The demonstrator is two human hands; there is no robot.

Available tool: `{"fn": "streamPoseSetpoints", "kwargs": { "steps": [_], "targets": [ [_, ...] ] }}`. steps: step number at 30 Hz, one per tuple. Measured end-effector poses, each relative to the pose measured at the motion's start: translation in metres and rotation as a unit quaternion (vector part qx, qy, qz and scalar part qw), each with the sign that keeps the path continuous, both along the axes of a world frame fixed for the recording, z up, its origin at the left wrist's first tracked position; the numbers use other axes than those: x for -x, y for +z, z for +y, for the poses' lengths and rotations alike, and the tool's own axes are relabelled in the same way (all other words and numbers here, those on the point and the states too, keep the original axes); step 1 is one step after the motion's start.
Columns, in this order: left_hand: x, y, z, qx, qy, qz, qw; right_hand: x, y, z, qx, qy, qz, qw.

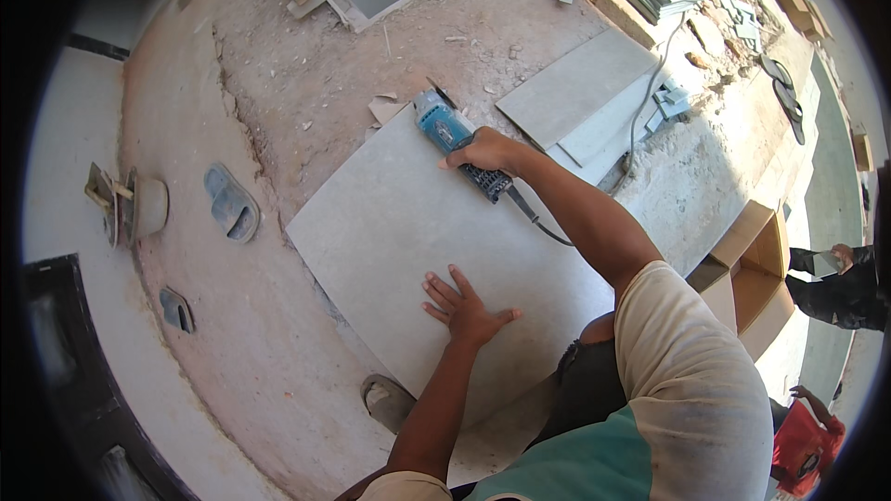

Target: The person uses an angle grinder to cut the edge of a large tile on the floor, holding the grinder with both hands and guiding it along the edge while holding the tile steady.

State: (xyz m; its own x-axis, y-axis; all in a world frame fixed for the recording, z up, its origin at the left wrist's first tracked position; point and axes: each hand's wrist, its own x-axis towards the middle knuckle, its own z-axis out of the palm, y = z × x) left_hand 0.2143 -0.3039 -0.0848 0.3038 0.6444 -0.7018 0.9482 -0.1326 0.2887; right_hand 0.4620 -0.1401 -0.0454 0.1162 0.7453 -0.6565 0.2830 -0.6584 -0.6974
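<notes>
One blue-and-black angle grinder fills my gripping right hand at the seemingly uncut, large grey tile's far corner; left hand splayed, empty.

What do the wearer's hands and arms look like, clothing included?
Left hand and right hand are bare: no gloves, watch or bands visible. Right sleeve is short, loose, off-white and smudged; left sleeve, also off-white, barely shows. The shirt has a teal panel.

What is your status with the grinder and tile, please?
Right hand gripping blue grinder; left hand spread on grey tile. Grinder head at tile's far corner. Power cord over tile, near right forearm.
</notes>
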Motion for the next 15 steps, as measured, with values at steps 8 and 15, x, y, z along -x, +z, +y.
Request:
{"fn": "streamPoseSetpoints", "kwargs": {
  "steps": [8,15],
  "targets": [
    [-0.0001,0.0006,0.0002,0.003,0.0,0.004,1.0,0.0,0.0034,-0.0021,0.003,0.01,-0.008,1.0],
    [-0.001,0.0008,0.0012,0.009,-0.006,0.008,1.0,-0.0008,0.0029,-0.0033,0.011,0.014,-0.013,1.0]
  ]
}}
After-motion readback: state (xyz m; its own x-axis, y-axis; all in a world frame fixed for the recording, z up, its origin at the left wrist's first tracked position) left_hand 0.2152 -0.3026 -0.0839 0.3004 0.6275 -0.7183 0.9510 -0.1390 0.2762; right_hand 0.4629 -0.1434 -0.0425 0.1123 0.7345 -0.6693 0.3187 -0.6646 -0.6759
